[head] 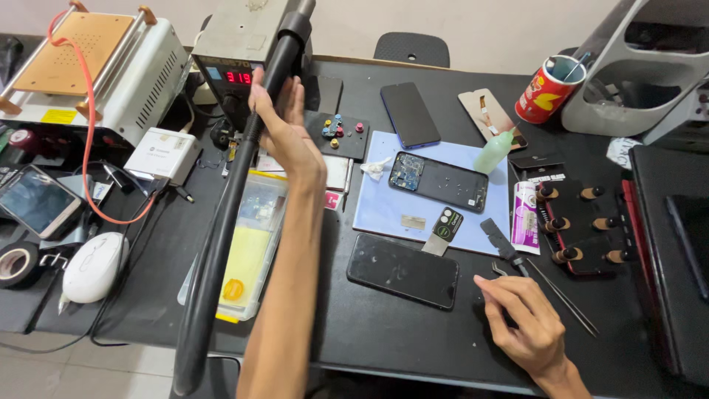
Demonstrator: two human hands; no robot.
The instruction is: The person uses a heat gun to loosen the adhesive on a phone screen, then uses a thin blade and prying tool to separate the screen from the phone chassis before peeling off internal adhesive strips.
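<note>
My left hand is raised over the bench and grips the black hot-air wand close to the grey rework station. The wand's thick black hose runs down to the front edge. My right hand rests on the black table top with its fingers loosely curled and nothing in it. It lies beside long thin tweezers and right of a dark phone screen. An opened phone lies on the blue mat.
On the left are a screen separator machine, a white mouse, a tape roll and a clear parts box. A red cup, a green bottle, a screwdriver rack and a grey stand are on the right.
</note>
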